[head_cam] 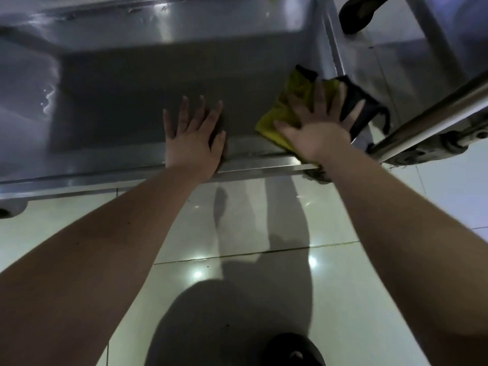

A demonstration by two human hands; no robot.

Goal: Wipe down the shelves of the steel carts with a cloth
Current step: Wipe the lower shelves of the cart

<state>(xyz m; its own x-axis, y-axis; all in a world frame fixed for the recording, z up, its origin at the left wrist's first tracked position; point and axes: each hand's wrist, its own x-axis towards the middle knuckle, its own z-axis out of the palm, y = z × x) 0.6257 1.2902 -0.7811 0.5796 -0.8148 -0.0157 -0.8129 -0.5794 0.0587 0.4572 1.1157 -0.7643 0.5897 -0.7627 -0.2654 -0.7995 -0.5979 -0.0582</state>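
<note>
Braces on the steel cart's lower shelf [126,101] with the left hand [192,138], fingers spread flat, holding nothing. Presses the yellow-and-black cloth [280,112] down near the shelf's right front corner under the right hand [319,128], fingers straight and splayed, not curled round it. Looks soft, light and limp; probably glides on slick steel and bunches if shoved from one edge. Best driven under a flat palm at mid-cloth, or pinched at a fold to lift.

Yellow cloth [286,112] (black-edged) lies on steel shelf [148,101].
</note>
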